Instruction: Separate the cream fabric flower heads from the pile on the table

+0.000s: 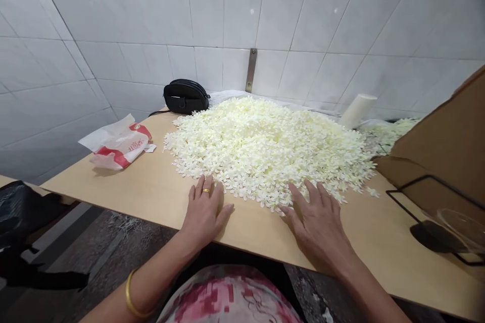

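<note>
A wide heap of small white and pale yellow artificial flowers (265,146) covers the middle of the wooden table (151,186). My left hand (204,209), with a gold ring on one finger, rests palm down at the front left edge of the heap, fingers a little apart and holding nothing. On the right, my right hand (316,214) lies palm down with its fingers spread, fingertips at the front edge of the flowers.
Left of the heap are a black pouch (186,97) and a crumpled white and red paper bag (119,144). A white roll (357,111) stands behind the heap. At right are a cardboard box (443,146) and a black wire frame (411,209). Tiled wall behind.
</note>
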Available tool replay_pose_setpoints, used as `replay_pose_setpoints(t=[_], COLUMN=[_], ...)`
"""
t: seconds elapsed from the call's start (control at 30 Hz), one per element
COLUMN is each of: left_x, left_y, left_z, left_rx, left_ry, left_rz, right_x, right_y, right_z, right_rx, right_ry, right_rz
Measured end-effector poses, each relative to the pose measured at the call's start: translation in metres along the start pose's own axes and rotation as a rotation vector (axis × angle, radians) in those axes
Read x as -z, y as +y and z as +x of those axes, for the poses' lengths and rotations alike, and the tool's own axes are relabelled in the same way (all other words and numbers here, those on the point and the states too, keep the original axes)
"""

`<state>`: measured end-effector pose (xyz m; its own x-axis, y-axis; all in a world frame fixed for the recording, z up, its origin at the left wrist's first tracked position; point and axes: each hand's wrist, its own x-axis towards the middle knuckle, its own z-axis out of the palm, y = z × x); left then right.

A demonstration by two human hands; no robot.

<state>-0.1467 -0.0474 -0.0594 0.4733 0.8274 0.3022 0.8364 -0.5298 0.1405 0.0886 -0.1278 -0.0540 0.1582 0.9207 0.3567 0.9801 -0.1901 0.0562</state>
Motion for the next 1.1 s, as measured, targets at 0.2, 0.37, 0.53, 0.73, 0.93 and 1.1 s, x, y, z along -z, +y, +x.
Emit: replay_pose_setpoints(t=[0.2,0.37,0.53,0.73,0.93,1.1], left_x=[-0.003,-0.019,-0.040,-0.050,-0.054,-0.049], left_y=[0.000,0.011,0.022,0.011,0.007,0.010], left_z=[0.037,0.067,0.090,0.110,0.112,0.112], left_rx=[-0.002,-0.186,-0.262,-0.309,-0.328,-0.311], left_ry=[-0.010,-0.024,0.056,0.139,0.162,0.141], left_rz=[0.017,-0.005,0.012,0.060,0.089,0.074], right_x=[0.007,-0.019,-0.042,-0.052,-0.054,-0.044], right_y=[-0.004,-0.004,-0.008,-0.011,-0.010,-0.009], right_z=[0.044,0.083,0.102,0.116,0.123,0.119], right_rx=[0.133,0.210,0.204,0.179,0.164,0.154], right_ry=[0.185,0.182,0.195,0.169,0.143,0.098], right_rz=[0.051,0.075,0.086,0.133,0.188,0.222])
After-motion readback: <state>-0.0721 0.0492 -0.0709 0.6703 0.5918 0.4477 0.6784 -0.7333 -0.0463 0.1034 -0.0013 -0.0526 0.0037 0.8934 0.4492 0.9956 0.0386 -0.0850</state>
